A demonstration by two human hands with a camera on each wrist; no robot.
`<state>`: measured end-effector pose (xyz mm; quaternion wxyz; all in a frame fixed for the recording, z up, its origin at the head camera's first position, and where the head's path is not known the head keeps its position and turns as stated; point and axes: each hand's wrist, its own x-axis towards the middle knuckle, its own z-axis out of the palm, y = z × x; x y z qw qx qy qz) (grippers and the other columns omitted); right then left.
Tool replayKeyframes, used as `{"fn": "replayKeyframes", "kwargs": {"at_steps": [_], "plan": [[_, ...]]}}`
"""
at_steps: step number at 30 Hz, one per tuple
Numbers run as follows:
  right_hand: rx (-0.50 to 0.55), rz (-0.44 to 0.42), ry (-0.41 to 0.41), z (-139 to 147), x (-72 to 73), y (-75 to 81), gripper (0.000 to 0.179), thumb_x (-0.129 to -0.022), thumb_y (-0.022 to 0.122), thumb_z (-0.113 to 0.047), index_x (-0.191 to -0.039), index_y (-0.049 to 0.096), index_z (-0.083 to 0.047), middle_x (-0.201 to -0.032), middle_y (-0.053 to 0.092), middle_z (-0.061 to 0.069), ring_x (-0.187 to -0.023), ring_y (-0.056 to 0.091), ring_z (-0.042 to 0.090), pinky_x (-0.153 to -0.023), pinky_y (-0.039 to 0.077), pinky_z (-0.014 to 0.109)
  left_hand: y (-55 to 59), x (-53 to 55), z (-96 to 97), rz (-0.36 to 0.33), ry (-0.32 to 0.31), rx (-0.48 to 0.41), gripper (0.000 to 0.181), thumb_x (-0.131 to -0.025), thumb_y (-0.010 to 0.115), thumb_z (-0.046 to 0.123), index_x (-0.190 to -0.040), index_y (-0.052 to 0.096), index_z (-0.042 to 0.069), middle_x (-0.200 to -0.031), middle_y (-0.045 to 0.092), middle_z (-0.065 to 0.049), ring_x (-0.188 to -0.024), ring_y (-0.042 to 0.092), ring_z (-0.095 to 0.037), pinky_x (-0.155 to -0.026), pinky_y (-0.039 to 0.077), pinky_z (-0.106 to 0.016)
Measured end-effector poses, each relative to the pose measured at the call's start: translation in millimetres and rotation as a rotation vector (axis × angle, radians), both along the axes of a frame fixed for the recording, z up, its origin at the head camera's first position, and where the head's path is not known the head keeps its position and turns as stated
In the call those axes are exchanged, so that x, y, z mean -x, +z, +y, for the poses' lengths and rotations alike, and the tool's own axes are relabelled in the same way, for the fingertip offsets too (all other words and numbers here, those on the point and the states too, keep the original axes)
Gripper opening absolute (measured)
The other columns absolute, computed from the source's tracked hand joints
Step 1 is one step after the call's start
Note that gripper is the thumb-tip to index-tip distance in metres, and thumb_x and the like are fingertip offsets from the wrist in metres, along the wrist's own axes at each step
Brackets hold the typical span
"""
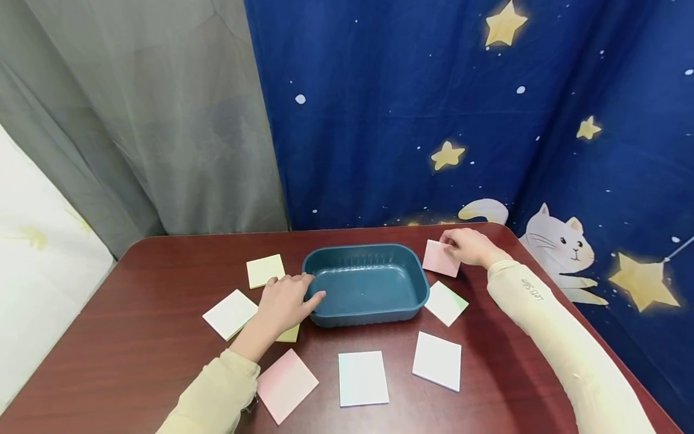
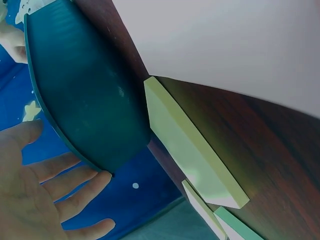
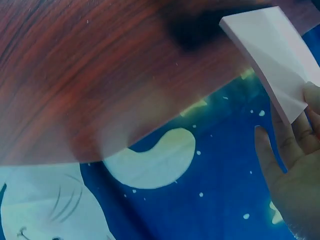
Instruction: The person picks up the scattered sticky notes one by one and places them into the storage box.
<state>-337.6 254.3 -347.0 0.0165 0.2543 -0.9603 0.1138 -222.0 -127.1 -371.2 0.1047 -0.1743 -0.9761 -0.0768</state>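
Note:
Between thumb and fingers, my right hand [image 1: 470,246] pinches a pink sticky note pad [image 1: 440,258] by its edge. In the right wrist view this pad [image 3: 272,55] tilts above the table, its shadow on the wood. A teal plastic basin [image 1: 365,316] stands at the table's middle, with bare floor inside. My left hand [image 1: 284,301] is at the basin's left end with fingers extended, fingertips right at the rim. The left wrist view shows these fingers [image 2: 75,185] nearly straight beside the basin wall [image 2: 90,85]. A yellow pad [image 1: 289,333] lies partly hidden under that hand.
Around the basin lie a pale yellow pad [image 1: 265,270], a white pad [image 1: 230,314], a pink pad [image 1: 287,386], a pale blue pad [image 1: 363,378], another white pad [image 1: 437,360] and a white-green pad [image 1: 446,302]. Curtains [image 1: 379,120] hang behind the dark red table [image 1: 173,289].

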Motion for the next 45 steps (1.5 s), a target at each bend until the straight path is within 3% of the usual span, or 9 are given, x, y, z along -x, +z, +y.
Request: {"fn": "replayKeyframes", "kwargs": {"at_steps": [10,26,30,45], "plan": [[-0.042,0.058,-0.010,0.6,-12.7,26.9,0.011,-0.082,0.055,-0.005,-0.090,0.063,-0.005,-0.073,0.057,0.000,-0.065,0.051,0.017,-0.062,0.042,0.037,0.5,0.1,-0.4,-0.013,-0.001,0.012,0.049,-0.084,0.053,0.044,-0.113,0.059,0.005,-0.107,0.060,-0.012,-0.092,0.057,-0.029,-0.078,0.038,-0.052],[-0.042,0.171,0.133,-15.3,-25.9,76.1,0.010,-0.082,0.054,0.000,-0.088,0.062,-0.003,-0.075,0.057,0.004,-0.064,0.050,0.018,-0.060,0.041,0.034,0.7,0.0,0.0,-0.006,0.001,0.012,0.048,-0.083,0.054,0.043,-0.111,0.060,0.004,-0.105,0.061,-0.011,-0.088,0.058,-0.028,-0.077,0.039,-0.051],[-0.032,0.182,0.168,-23.0,-28.9,84.3,0.010,-0.082,0.054,0.000,-0.088,0.062,-0.002,-0.077,0.058,0.006,-0.066,0.050,0.019,-0.062,0.041,0.034,1.1,-0.2,0.3,-0.004,-0.001,0.017,0.048,-0.083,0.053,0.043,-0.111,0.060,0.005,-0.104,0.061,-0.011,-0.087,0.058,-0.028,-0.076,0.039,-0.051],[-0.051,0.196,0.167,-51.0,-37.3,100.9,0.010,-0.084,0.055,-0.005,-0.089,0.062,-0.008,-0.077,0.056,0.000,-0.068,0.049,0.016,-0.064,0.040,0.034,1.2,-1.3,0.8,0.002,0.002,0.018,0.046,-0.083,0.054,0.043,-0.109,0.061,0.005,-0.102,0.062,-0.010,-0.084,0.058,-0.028,-0.072,0.040,-0.048]]}}
